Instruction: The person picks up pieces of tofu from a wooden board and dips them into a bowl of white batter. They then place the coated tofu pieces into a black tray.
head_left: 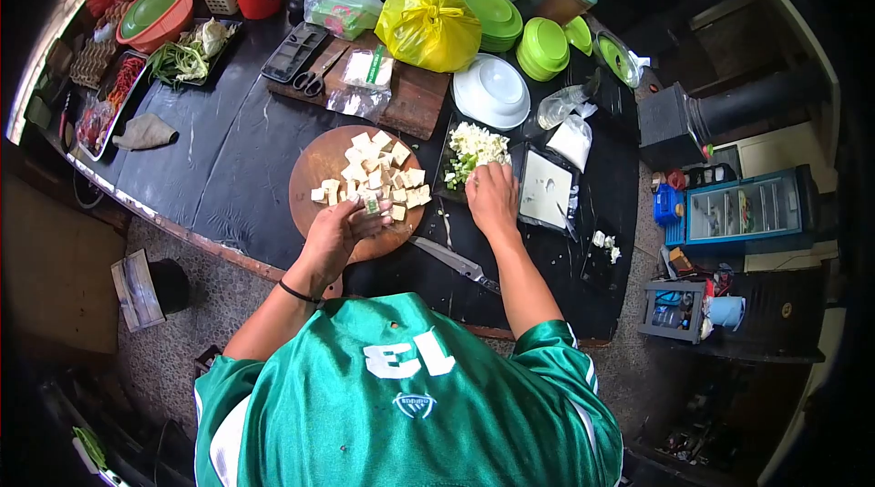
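Note:
My left hand (342, 230) rests on the round wooden cutting board (314, 168) and holds a few tofu cubes (375, 168) from the pile cut on it. My right hand (492, 195) reaches into the black tray (447, 154) of chopped white and green vegetables (476, 148), fingers down on the heap. A knife (451, 259) lies on the black counter just below my right hand, blade toward the board.
A second black tray (545, 188) sits right of my hand. Behind are a wooden board with plastic bags (401, 95), scissors (312, 82), a yellow bag (428, 27), a white bowl (492, 91), green plates (542, 45) and an orange basin (157, 11).

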Tool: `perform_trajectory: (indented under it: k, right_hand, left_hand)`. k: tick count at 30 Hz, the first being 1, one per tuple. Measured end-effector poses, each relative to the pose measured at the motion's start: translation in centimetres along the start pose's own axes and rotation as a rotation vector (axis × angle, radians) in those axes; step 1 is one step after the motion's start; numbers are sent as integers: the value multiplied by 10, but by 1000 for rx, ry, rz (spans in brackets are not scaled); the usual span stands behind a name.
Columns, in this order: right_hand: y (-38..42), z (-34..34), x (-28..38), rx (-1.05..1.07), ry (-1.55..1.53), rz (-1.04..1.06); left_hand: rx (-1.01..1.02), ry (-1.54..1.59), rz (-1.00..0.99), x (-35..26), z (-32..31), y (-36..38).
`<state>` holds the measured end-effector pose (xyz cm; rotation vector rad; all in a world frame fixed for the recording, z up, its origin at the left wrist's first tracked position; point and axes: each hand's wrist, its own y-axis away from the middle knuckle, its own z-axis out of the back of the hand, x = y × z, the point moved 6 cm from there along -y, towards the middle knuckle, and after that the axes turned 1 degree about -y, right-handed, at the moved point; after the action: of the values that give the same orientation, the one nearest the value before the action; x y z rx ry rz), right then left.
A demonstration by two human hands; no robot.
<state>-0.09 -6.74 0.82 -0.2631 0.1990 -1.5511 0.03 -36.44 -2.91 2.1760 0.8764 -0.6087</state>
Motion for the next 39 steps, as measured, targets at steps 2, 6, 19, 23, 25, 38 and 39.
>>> perform_trajectory:
  k: [2, 6, 19, 23, 25, 38, 39]
  right_hand:
    - [-3, 12, -4, -109, -180, -96]
    - [4, 24, 2, -30, -590, -425]
    - [19, 51, 79, 126, -1255, -329]
    - [24, 42, 74, 189, -1214, -309]
    - [23, 48, 75, 185, -1149, -263]
    - [27, 38, 77, 241, -1294, -350]
    - [28, 37, 78, 240, -1337, -375]
  left_hand:
    - [-3, -1, -2, 0, -1, 0]
    - [35, 21, -1, 4, -6, -3]
    - [159, -20, 99, 12, -46, -5]
    - [163, -55, 136, 17, -52, -7]
    - [164, -62, 138, 19, -52, -7]
    - [160, -85, 114, 22, -57, -4]
    - [151, -57, 113, 21, -57, -4]
